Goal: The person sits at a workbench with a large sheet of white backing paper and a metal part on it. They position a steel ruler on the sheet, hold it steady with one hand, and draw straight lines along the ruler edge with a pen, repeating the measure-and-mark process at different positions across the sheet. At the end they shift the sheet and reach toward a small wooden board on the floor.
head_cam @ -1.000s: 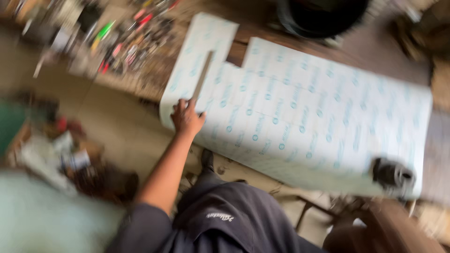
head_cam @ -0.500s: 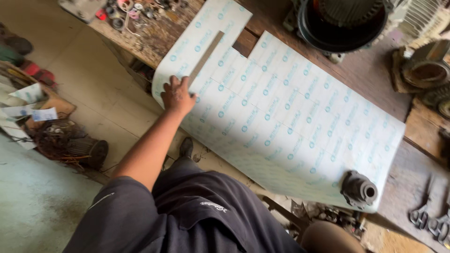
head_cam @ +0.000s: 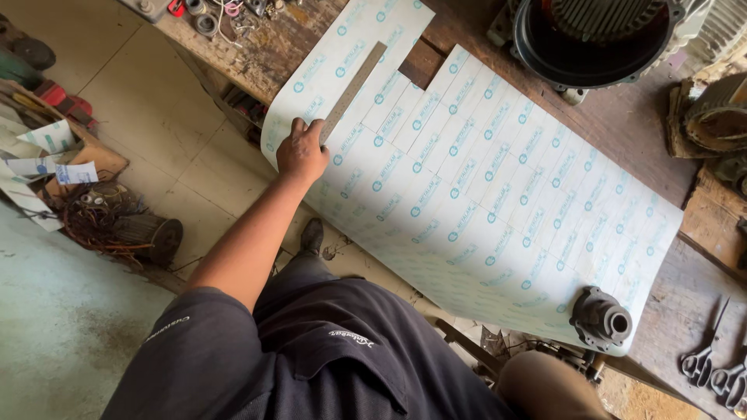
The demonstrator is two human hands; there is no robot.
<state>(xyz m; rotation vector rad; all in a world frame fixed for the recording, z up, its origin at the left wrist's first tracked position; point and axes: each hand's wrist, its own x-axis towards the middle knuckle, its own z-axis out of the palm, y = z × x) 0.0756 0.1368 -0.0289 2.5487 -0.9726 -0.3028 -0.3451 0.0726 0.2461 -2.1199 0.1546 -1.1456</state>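
Left hand (head_cam: 302, 152) presses flat, fingers spread, on the long grey metal ruler (head_cam: 352, 91) across the white printed sheet (head_cam: 467, 194). Right hand's out of view. The overhanging sheet could slide and skew the ruler.

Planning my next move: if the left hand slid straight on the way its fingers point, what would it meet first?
The left hand already presses the metal ruler; sliding on, it likely follows that ruler along the white sheet.
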